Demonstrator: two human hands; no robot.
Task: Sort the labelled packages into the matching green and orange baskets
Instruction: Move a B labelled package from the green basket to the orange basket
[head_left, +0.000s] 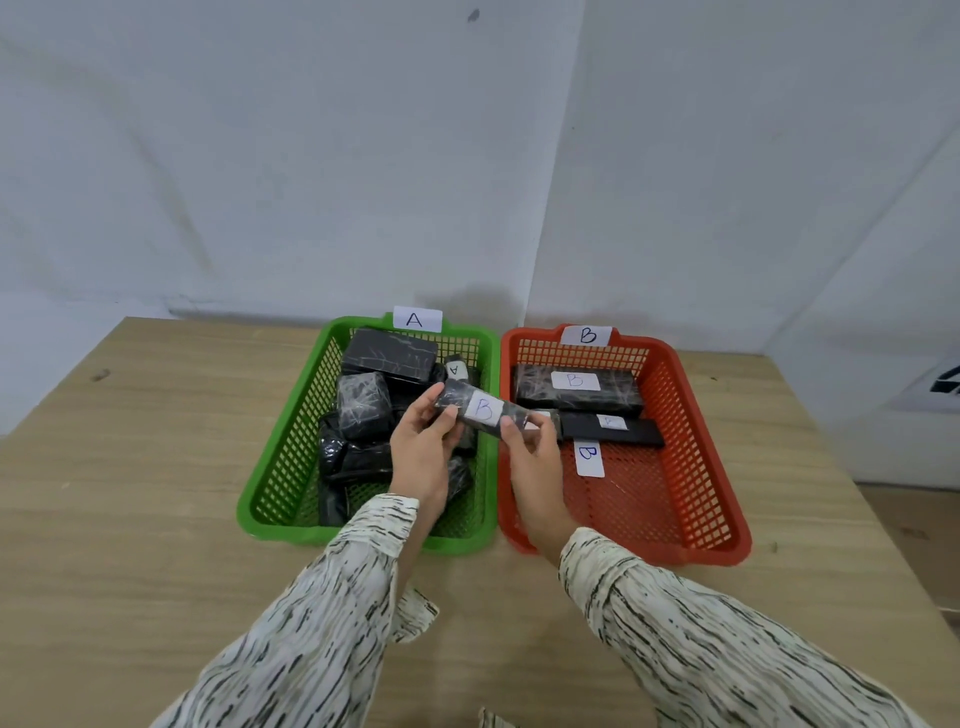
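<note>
A black wrapped package labelled B (483, 410) hangs over the gap between the two baskets, held at both ends. My left hand (422, 457) grips its left end above the green basket (283, 467), which carries an A tag and holds several black packages. My right hand (535, 460) grips the right end at the near-left edge of the orange basket (696, 467), which carries a B tag. Inside the orange basket lie a large package labelled B (576, 392), a flat black one (613, 428) and a loose B label (589, 457).
Both baskets stand side by side on a wooden table (130, 493), close to a white wall. The table's right edge runs near the orange basket. A small package marked A (457, 369) sits at the back of the green basket.
</note>
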